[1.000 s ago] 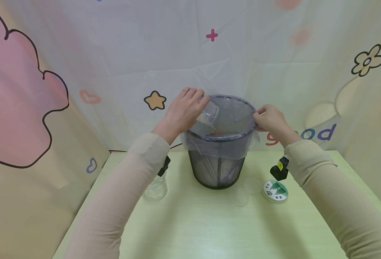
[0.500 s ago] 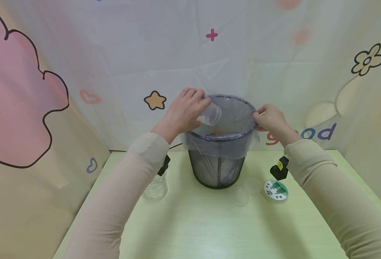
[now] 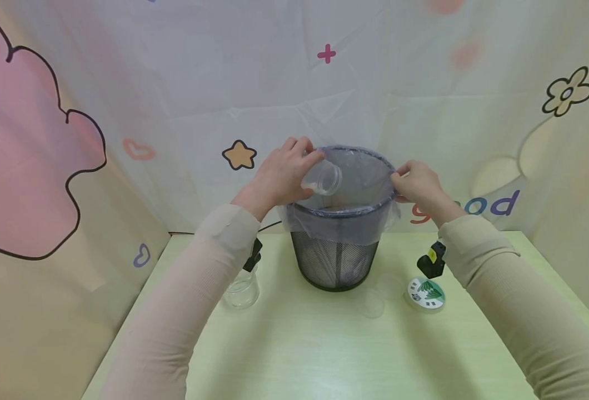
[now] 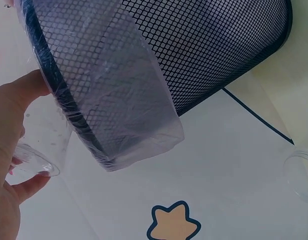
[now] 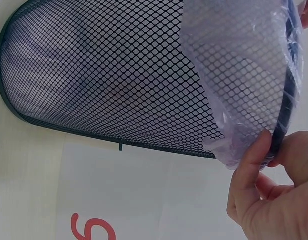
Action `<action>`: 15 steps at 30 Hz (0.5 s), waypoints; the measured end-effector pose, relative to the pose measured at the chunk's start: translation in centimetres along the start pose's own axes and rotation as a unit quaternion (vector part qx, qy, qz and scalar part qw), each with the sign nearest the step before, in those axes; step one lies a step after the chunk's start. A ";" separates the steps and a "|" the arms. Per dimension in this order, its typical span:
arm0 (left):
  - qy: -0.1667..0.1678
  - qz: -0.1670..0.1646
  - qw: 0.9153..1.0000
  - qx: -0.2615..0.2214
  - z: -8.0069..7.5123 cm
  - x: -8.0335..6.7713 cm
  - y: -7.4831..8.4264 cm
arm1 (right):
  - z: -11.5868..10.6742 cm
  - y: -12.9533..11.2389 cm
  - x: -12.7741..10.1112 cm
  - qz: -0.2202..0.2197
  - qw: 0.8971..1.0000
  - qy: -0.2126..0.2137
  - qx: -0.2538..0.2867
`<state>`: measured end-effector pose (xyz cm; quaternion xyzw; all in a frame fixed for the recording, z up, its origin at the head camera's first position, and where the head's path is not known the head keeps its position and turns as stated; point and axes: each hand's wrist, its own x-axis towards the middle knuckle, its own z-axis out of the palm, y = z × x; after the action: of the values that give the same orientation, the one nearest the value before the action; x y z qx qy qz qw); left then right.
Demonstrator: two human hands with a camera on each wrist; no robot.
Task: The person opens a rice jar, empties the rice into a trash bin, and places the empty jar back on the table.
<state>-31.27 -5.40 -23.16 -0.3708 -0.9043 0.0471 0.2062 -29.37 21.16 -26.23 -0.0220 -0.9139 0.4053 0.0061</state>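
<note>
My left hand (image 3: 280, 176) grips a clear jar (image 3: 328, 178) tipped on its side over the mouth of a black mesh bin (image 3: 337, 265). A little pale residue shows along the jar's lower side near its mouth. The left wrist view shows the thumb and fingers around the clear jar (image 4: 46, 135), close beside the bin's rim. A thin translucent bag (image 3: 342, 229) lines the bin and folds down over its rim. At the rim's right side, my right hand (image 3: 419, 182) pinches rim and bag between thumb and fingers, seen closely in the right wrist view.
On the pale green table (image 3: 294, 355), an empty-looking clear jar (image 3: 241, 293) stands at left, partly behind the left sleeve. Two thin clear discs (image 3: 369, 304) lie in front of the bin. Right of them sits a round lid (image 3: 426, 293) with a green-and-white label. A printed curtain (image 3: 184, 111) hangs behind.
The jar in my left hand has turned from mouth-down toward a more level tilt, its opening now facing right. Bits falling from its mouth earlier no longer show. The right hand stays put.
</note>
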 end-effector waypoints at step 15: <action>0.021 0.011 1.000 -0.019 0.2 0.2 -0.4 | 0.0 0.2 0.0 -0.002 1.000 0.000 -0.006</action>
<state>-31.77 -5.56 -23.18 -0.3852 -0.8966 0.0241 0.2172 -29.41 21.29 -26.35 -0.0207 -0.9164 0.3997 0.0071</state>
